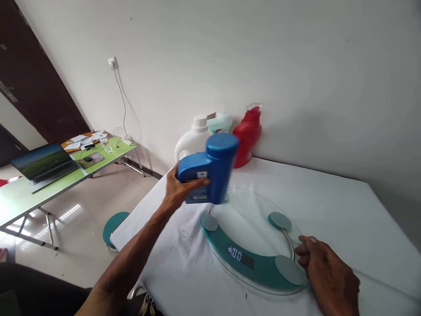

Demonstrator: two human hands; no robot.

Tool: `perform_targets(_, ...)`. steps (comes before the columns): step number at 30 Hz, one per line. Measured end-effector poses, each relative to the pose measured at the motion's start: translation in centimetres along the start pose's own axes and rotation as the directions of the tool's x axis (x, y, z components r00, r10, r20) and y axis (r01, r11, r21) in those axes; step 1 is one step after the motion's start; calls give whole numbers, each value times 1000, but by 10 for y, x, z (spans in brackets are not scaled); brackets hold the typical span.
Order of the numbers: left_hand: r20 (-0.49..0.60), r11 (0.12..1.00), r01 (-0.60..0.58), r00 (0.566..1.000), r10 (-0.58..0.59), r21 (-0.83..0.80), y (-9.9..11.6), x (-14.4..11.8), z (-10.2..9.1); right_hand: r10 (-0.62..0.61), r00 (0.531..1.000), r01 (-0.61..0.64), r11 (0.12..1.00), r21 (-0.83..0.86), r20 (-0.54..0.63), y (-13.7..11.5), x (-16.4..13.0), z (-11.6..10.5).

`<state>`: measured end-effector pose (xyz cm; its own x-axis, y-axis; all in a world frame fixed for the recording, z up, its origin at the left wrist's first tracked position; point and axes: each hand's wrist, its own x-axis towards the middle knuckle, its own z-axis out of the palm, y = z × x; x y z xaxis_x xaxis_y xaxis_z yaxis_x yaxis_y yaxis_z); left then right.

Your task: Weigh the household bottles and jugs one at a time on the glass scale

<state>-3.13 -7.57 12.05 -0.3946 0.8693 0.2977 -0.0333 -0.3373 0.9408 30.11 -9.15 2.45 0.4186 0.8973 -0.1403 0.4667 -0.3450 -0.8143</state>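
as i watch the white-covered table (329,188) remotely, its glass scale (266,268) reads zeros; the blue bottle (217,169), seemingly not yet set down, hangs above, clamped in my left hand (177,188); my right hand (329,267) curls by the rim, hold unclear.

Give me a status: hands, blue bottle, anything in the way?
Left hand gripping blue bottle, held in the air. Right hand at edge of glass scale, contact unclear. Red bottle and white jug stand behind, apparently not in the way.
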Motion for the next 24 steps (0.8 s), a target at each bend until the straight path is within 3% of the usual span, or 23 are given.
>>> perform_targets(4,-162,993,-52,984,68,103,-11,9,-44,-47,999,47,998,34,10,0,2,2)
perform_targets(7,-201,993,-21,979,44,115,-32,12,-57,-90,996,90,995,41,-10,3,4,3)
perform_targets(14,-165,982,21,986,10,186,-66,18,-54,-156,987,157,986,46,-37,10,6,6)
perform_targets(24,-102,918,-15,993,60,397,-67,20,-54,-157,988,157,985,65,-11,15,7,5)
